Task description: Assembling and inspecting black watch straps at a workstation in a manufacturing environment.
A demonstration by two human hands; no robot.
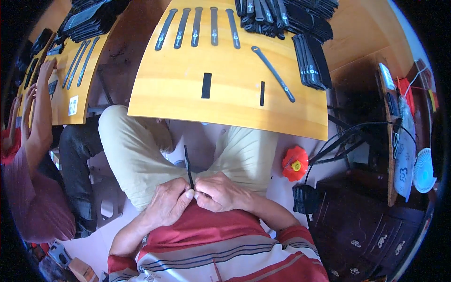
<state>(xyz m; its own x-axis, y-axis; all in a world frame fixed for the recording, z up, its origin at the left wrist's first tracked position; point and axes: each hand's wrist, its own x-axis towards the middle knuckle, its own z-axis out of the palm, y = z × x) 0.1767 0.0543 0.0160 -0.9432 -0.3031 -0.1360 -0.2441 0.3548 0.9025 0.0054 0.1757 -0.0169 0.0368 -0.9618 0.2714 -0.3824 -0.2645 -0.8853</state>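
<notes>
Black strap, lower end hidden btwn both hands pinching it, dark pile cut off @ top

Narrow black strap in the grip of left hand and right hand, near a wooden table.

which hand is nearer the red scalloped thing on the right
Right. The right hand is left of the red scalloped thing and lower in the picture; the left hand is farther left, just past the right hand.
</notes>
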